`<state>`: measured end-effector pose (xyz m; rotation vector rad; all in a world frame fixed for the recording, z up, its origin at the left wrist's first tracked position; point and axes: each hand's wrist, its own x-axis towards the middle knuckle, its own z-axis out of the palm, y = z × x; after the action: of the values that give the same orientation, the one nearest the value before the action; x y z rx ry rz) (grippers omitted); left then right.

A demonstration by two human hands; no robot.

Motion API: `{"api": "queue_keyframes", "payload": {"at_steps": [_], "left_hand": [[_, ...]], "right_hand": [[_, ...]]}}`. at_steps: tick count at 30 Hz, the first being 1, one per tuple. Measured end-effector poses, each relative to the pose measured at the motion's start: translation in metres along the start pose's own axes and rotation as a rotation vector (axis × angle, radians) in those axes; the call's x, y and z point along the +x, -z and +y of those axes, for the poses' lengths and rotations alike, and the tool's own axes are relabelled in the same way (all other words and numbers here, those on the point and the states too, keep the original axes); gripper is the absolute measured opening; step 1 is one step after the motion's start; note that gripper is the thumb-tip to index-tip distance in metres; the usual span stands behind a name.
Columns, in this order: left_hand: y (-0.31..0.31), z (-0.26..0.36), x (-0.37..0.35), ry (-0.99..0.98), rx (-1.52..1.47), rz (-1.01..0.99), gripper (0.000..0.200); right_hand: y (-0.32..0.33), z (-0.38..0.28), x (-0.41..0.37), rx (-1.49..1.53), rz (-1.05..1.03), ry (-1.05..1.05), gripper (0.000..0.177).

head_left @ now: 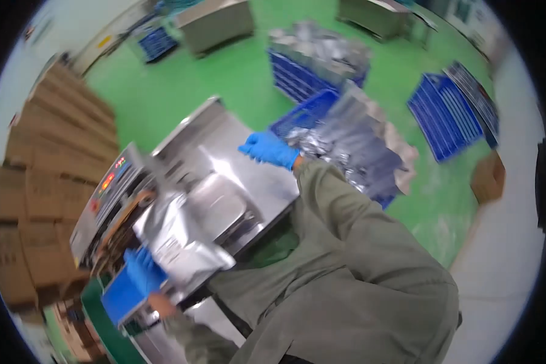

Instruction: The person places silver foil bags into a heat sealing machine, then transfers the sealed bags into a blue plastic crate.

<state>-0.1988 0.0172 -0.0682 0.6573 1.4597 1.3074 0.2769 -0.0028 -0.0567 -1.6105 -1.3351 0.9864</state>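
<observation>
1. Silver pouch [182, 246] lies aslant in front of you, near your blue-gloved left hand [142, 271], its upper end up against the machine [112, 191] and its lower corner pointing toward your body.
2. Your left hand is just beside the pouch's left edge, fingers pointing up toward the machine; blur hides whether they grip the edge or only rest by it, so you cannot tell its hold.
3. Your right hand [270, 150], gloved in blue too, is well apart from the pouch, over the far right side of the steel worktop [249, 173]; its fingers are curled in, with nothing showing in them.
4. Beside the pouch, on the worktop, you have a raised steel block [221, 203] with rounded corners.
5. Red lights and digits glow on the machine's panel [108, 180], and a blue surface [122, 296] shows under your left hand.
6. Past your right arm, a blue crate [306, 112] on the green floor [145, 100] holds a spread of silver bags [364, 139]; behind it, a second crate [291, 79] is heaped with more.
7. Farther right, blue crates [446, 115] lean near a brown carton [488, 176].
8. To your left, cardboard boxes [39, 200] stand stacked.
</observation>
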Motion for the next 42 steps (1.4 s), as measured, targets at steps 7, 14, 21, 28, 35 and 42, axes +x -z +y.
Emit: {"api": "queue_keyframes", "payload": {"at_steps": [7, 14, 21, 28, 35, 42], "left_hand": [[0.126, 0.007, -0.070, -0.140, 0.369, 0.405, 0.044], [0.080, 0.027, -0.093, -0.315, 0.569, 0.688, 0.043], [-0.038, 0.061, -0.107, -0.600, 0.764, 0.250, 0.034], [-0.202, 0.069, -0.122, -0.810, 0.418, -0.541, 0.033], [-0.184, 0.055, -0.111, -0.894, 0.083, -0.424, 0.039], [-0.154, 0.015, -0.107, -1.347, 0.358, 0.164, 0.014]], "right_hand": [[0.258, 0.288, 0.057, -0.613, 0.815, -0.411, 0.054], [0.289, 0.314, 0.104, -1.155, 0.364, -0.459, 0.028], [0.243, 0.012, 0.040, -0.832, 0.297, 0.324, 0.030], [0.174, -0.197, -0.027, -0.483, -0.020, 0.359, 0.027], [0.064, -0.221, -0.037, -0.461, -0.160, 0.807, 0.025], [0.015, -0.187, -0.059, -0.024, -0.177, 0.655, 0.030]]}}
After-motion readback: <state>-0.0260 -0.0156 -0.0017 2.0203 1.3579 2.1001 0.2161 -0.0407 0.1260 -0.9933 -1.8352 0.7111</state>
